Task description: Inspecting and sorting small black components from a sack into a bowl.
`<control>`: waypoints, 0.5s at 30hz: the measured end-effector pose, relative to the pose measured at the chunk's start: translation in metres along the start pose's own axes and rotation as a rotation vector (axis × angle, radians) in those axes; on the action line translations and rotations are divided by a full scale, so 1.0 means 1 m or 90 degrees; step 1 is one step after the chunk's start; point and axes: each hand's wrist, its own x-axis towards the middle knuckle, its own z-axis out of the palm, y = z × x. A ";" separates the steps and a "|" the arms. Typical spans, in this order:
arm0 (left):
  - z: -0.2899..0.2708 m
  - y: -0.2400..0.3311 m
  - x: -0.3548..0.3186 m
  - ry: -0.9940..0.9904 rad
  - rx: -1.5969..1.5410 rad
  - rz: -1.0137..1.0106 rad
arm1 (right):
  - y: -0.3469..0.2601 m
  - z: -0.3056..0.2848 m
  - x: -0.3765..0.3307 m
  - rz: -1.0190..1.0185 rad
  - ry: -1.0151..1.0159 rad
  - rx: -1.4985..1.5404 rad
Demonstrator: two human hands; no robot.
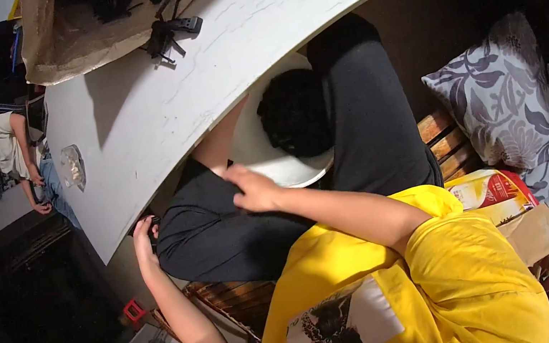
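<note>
At the far left, a second person (12, 146) sits near the worktop (251, 30), the legs partly hidden by its edge. A clear container (73, 168) stands at that end; its pale contents are hard to make out. Just below the worktop's edge is the left hand (144, 238), its fingers bent upward beside a small dark shape; whether they grip it, I cannot tell. A tan sack (61, 47) with dark pieces in it is cut off by the upper edge, and a black piece (169, 40) lies just beside it. The right hand (253, 189) rests palm-down on the black trousers (226, 230), fingers loosely curled; its underside is hidden, so I cannot tell whether it holds anything. Near it, between the legs, stands a white tub (251, 139) with an indistinct black mass (297, 113), partly covered by worktop and trousers. At right lies a patterned cushion (493, 91).
</note>
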 end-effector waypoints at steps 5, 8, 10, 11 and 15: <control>0.005 0.002 0.002 0.008 0.005 -0.009 | -0.002 -0.023 0.015 0.093 0.057 -0.047; 0.005 0.003 0.004 -0.007 -0.002 -0.016 | -0.005 0.003 -0.001 -0.001 0.032 -0.008; 0.003 0.003 0.007 -0.018 -0.012 -0.024 | -0.004 0.002 0.000 -0.041 -0.010 -0.026; 0.000 0.002 0.010 -0.016 -0.020 -0.012 | -0.004 0.000 0.003 -0.041 -0.011 -0.026; 0.000 0.016 0.001 0.032 0.063 0.041 | -0.010 -0.024 0.029 0.106 0.091 -0.080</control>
